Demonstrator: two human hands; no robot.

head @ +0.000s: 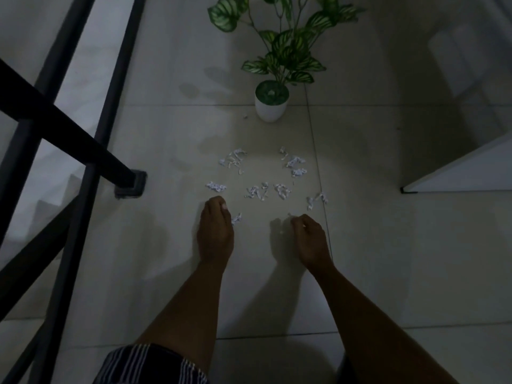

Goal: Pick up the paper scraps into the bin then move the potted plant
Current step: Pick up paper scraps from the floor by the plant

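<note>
Several white crumpled paper scraps [256,191] lie scattered on the pale tiled floor in front of me. My left hand [216,228] is low over the floor with its fingers curled, and a paper scrap [236,218] sticks out at its right side. My right hand [310,238] is down near the floor too, fingers pinched together on a tiny white scrap [289,215] at their tips. The potted plant [271,106], green striped leaves in a white pot, stands upright beyond the scraps. No bin is in view.
A black metal railing [83,151] with a floor-mounted post base [130,184] runs along the left, stairs below it. A white panel edge [457,167] juts in at the right. My striped shorts [149,364] show at the bottom.
</note>
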